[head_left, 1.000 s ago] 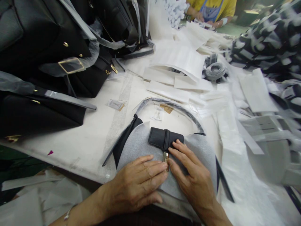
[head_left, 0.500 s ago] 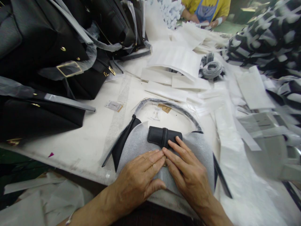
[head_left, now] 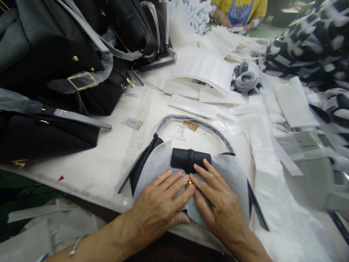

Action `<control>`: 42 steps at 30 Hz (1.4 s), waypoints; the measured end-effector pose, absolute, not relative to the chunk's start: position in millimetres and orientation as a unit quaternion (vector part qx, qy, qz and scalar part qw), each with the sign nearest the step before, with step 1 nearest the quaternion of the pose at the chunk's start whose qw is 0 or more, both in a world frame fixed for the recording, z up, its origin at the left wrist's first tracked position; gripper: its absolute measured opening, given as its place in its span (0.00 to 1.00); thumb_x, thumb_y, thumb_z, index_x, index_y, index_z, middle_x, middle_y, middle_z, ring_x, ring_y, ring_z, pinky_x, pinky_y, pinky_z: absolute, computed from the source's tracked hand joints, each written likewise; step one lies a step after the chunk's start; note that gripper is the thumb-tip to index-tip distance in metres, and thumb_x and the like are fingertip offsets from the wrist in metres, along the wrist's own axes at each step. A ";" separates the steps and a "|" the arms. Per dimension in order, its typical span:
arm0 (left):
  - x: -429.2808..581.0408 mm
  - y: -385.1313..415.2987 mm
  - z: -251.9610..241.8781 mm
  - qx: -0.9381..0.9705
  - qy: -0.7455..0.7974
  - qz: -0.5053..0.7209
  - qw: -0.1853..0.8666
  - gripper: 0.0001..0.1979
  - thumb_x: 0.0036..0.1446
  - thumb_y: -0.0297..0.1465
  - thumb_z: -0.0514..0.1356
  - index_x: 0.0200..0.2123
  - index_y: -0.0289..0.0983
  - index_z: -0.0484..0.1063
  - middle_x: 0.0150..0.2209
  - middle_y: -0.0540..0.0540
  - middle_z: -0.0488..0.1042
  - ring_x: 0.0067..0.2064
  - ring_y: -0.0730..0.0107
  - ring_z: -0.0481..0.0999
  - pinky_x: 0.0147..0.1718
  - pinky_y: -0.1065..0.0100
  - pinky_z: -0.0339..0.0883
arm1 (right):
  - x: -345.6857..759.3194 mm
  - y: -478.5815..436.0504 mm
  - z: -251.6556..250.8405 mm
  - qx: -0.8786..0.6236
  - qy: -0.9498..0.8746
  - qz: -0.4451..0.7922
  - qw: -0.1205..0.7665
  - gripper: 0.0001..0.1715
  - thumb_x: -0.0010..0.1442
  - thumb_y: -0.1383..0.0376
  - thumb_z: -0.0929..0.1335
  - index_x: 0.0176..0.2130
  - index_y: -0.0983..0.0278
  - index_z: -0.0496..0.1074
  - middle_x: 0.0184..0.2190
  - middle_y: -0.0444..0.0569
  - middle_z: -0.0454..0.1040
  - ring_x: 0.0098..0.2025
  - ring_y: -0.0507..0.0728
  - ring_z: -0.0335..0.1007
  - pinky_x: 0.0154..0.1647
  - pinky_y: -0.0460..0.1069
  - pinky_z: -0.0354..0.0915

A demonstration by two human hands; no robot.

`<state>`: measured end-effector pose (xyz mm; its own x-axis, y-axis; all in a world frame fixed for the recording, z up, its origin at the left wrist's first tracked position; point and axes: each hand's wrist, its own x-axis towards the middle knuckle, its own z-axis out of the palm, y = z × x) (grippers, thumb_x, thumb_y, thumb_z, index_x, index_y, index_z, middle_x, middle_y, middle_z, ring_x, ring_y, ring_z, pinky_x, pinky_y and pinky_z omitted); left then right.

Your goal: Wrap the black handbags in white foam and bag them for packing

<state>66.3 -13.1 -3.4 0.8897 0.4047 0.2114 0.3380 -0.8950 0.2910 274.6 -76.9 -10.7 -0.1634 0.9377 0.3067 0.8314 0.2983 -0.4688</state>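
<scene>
A black handbag (head_left: pixel 143 162) lies in front of me, its wrapped handle (head_left: pixel 165 120) arching away from me. Light grey sheeting (head_left: pixel 155 163) covers most of its face, and a black leather flap (head_left: pixel 180 158) with a raised centre loop shows above the sheeting. Just below the flap is a small gold clasp (head_left: pixel 189 183). My left hand (head_left: pixel 160 200) rests flat on the sheeting, fingers stretched out, index fingertip at the clasp. From the other side my right hand (head_left: pixel 219 200) lies with spread fingers, some touching the flap's lower right, another beside the clasp.
Black handbags with wrapped straps (head_left: pixel 62 72) crowd the left of the table. White sheets (head_left: pixel 203 69) lie behind the handle, near a rolled strap (head_left: pixel 245 80). Tags (head_left: pixel 132 123) lie on the table. Wrapped black pieces (head_left: pixel 308 47) are heaped at right. A person in yellow (head_left: pixel 257 9) works opposite.
My left fingers have spread and shifted slightly left and up, uncovering the gold clasp. The right hand has barely moved; the bag stays in place.
</scene>
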 end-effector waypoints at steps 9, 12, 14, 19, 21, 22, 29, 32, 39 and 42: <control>66.7 -18.1 -3.6 0.963 0.206 0.125 0.120 0.34 0.59 0.47 0.62 0.63 0.39 0.60 0.61 0.41 0.69 0.64 0.52 0.65 0.65 0.45 0.51 | 277.2 -69.2 4.6 -0.571 -0.784 0.064 0.236 0.18 0.66 0.70 0.64 0.51 0.58 0.75 0.53 0.51 0.76 0.64 0.65 0.62 0.58 0.65 0.67; 65.5 -20.0 -4.2 0.961 0.214 0.122 0.122 0.35 0.59 0.47 0.63 0.65 0.41 0.57 0.62 0.42 0.67 0.64 0.50 0.64 0.65 0.43 0.49 | 275.9 -58.0 22.5 -0.523 -0.834 0.047 0.171 0.16 0.65 0.72 0.65 0.48 0.59 0.77 0.47 0.50 0.80 0.54 0.64 0.73 0.60 0.66 0.63; 63.8 -19.8 -3.7 0.960 0.217 0.126 0.125 0.36 0.59 0.46 0.64 0.66 0.42 0.56 0.62 0.42 0.66 0.64 0.49 0.63 0.65 0.42 0.49 | 276.2 -47.9 34.8 -0.466 -0.872 0.072 0.132 0.14 0.66 0.72 0.65 0.45 0.60 0.77 0.43 0.50 0.81 0.47 0.59 0.76 0.59 0.61 0.65; 58.4 -17.7 -2.8 0.956 0.194 0.149 0.162 0.32 0.59 0.45 0.64 0.63 0.47 0.61 0.65 0.42 0.61 0.66 0.48 0.61 0.65 0.40 0.48 | 280.1 -26.6 53.0 -0.383 -0.914 0.127 0.047 0.13 0.69 0.69 0.63 0.39 0.63 0.77 0.36 0.49 0.79 0.38 0.54 0.74 0.40 0.48 0.70; 57.2 -17.1 -2.3 0.951 0.197 0.156 0.178 0.29 0.60 0.43 0.64 0.62 0.47 0.63 0.64 0.42 0.62 0.66 0.49 0.61 0.65 0.40 0.48 | 281.6 -22.9 54.4 -0.371 -0.921 0.117 0.019 0.14 0.70 0.68 0.62 0.39 0.64 0.76 0.35 0.50 0.78 0.37 0.54 0.73 0.37 0.48 0.68; 56.9 -16.7 -1.7 0.949 0.199 0.158 0.187 0.28 0.60 0.43 0.64 0.61 0.46 0.64 0.63 0.42 0.63 0.65 0.49 0.61 0.65 0.41 0.48 | 282.3 -22.2 54.3 -0.364 -0.925 0.111 0.010 0.14 0.70 0.68 0.61 0.40 0.65 0.76 0.35 0.50 0.78 0.37 0.54 0.72 0.38 0.48 0.68; 54.0 -14.0 3.5 0.924 0.206 0.201 0.251 0.16 0.60 0.37 0.65 0.51 0.44 0.73 0.56 0.46 0.71 0.62 0.60 0.66 0.68 0.49 0.45 | 282.9 -25.6 56.8 -0.348 -0.930 0.120 -0.017 0.13 0.72 0.65 0.59 0.45 0.63 0.72 0.40 0.50 0.76 0.39 0.54 0.70 0.39 0.48 0.67; 53.3 -14.8 2.5 0.921 0.211 0.209 0.251 0.15 0.59 0.38 0.65 0.49 0.43 0.74 0.55 0.45 0.72 0.61 0.61 0.66 0.68 0.49 0.47 | 280.1 -24.4 60.1 -0.344 -0.930 0.127 -0.014 0.14 0.72 0.65 0.59 0.47 0.63 0.72 0.41 0.50 0.76 0.40 0.54 0.70 0.40 0.48 0.67; 54.2 -17.3 -0.8 0.919 0.217 0.226 0.241 0.14 0.59 0.38 0.66 0.48 0.43 0.74 0.52 0.45 0.73 0.58 0.61 0.69 0.67 0.50 0.48 | 270.2 -12.0 56.7 -0.283 -0.955 0.057 -0.062 0.16 0.71 0.69 0.58 0.35 0.64 0.71 0.31 0.49 0.73 0.33 0.55 0.65 0.34 0.49 0.63; 53.2 -16.4 -1.3 0.917 0.215 0.223 0.251 0.14 0.59 0.38 0.66 0.48 0.43 0.75 0.49 0.46 0.74 0.57 0.61 0.69 0.67 0.49 0.46 | 263.3 -9.0 50.2 -0.312 -0.946 0.035 -0.087 0.11 0.67 0.71 0.62 0.33 0.64 0.70 0.31 0.50 0.73 0.32 0.56 0.65 0.32 0.49 0.61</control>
